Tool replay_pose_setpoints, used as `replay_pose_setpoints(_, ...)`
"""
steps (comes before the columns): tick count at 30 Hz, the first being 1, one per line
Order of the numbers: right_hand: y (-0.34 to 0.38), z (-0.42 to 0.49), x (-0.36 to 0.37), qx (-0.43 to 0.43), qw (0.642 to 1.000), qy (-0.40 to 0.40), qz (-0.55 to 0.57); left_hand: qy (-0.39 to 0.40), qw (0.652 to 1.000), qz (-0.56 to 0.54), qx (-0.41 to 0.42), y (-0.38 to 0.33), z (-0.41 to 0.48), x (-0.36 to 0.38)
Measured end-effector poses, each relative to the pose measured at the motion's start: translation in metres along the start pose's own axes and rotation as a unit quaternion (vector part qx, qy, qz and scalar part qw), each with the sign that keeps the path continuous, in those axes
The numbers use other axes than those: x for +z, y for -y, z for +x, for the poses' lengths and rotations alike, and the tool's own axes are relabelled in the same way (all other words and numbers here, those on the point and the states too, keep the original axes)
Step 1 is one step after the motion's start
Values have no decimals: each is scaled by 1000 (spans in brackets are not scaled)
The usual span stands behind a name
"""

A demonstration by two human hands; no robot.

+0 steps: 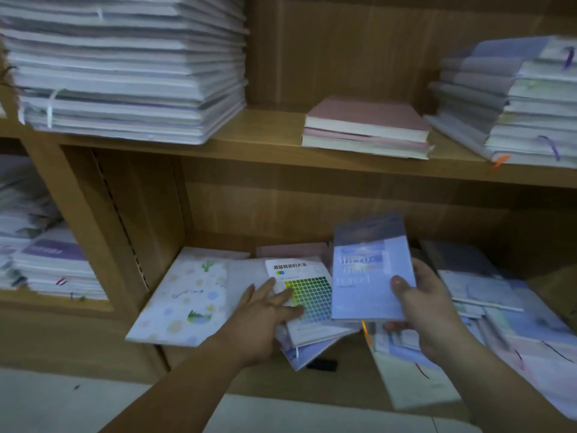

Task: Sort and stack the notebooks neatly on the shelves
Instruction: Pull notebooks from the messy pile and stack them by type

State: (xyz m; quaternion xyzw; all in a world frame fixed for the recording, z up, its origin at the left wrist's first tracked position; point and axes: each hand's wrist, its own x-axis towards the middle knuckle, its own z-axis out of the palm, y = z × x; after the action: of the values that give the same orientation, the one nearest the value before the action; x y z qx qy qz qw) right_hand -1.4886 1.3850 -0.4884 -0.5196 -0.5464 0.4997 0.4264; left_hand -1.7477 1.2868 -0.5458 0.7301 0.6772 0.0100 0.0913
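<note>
1. Most of the upper shelf reads as finished. It carries a tall white stack at left, a short pink stack in the middle and a grey stack at right, which is less square than the others.
2. Lower shelf: unsorted. Notebooks lie overlapped and skewed, and several overhang the near edge.
3. Right hand: grasps a blue notebook, thumb on the cover and fingers beneath. The book is lifted and tilted above the middle of the lower shelf.
4. Left hand: released, with fingers spread flat on the grid notebook, which lies askew on others just left of the blue notebook.
5. Cactus notebook: flat at the left of the lower shelf, its near corner past the edge.
6. Loose pile: at right, many covers fanned out and none aligned.
7. Judgement: roughly half is done. The whole lower shelf is left to sort and stack, and no squared stack has been started there.
</note>
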Motion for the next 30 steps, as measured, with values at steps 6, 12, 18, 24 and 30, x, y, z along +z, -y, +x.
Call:
replay_pose_setpoints(6,-8,9,3,-24,1000,16,3,-74,997,2,37,-2,7,4)
replay_pose_setpoints(12,-13,6,7,-37,999,12,22,-200,975,27,89,-7,6,20)
replay_pose_setpoints(18,6,4,-7,-18,993,-6,115,-390,916,-2,95,-14,-5,-23)
replay_pose_setpoints(24,8,-1,-7,-8,993,-34,112,-418,873,-233,-96,-34,-42,-67)
replay_pose_setpoints(30,3,-16,12,47,988,70,132,-367,723,-558,-179,-48,-41,-68)
